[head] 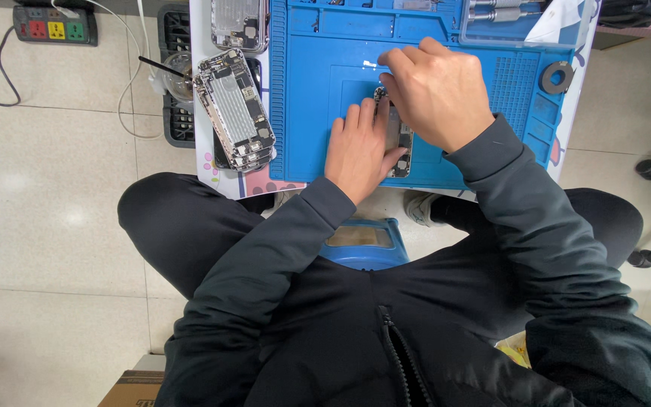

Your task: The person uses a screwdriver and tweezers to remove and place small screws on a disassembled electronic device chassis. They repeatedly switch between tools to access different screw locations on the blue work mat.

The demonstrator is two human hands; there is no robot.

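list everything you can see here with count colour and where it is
work mat: one, blue, on the small table ahead of the person
opened phone body: one, dark and silver, on the mat under both hands
stack of opened phone bodies: one stack, silver, left of the mat
another opened phone body: one, silver, top edge, left of the mat
power strip: one, dark with coloured sockets, on the floor, top left
ring-shaped part: one, grey, right edge of the mat
clear tray: one, top right of the mat
stool: one, blue, between the knees
left hand: one, flat on the phone body
right hand: one, fingers at the phone body's top end
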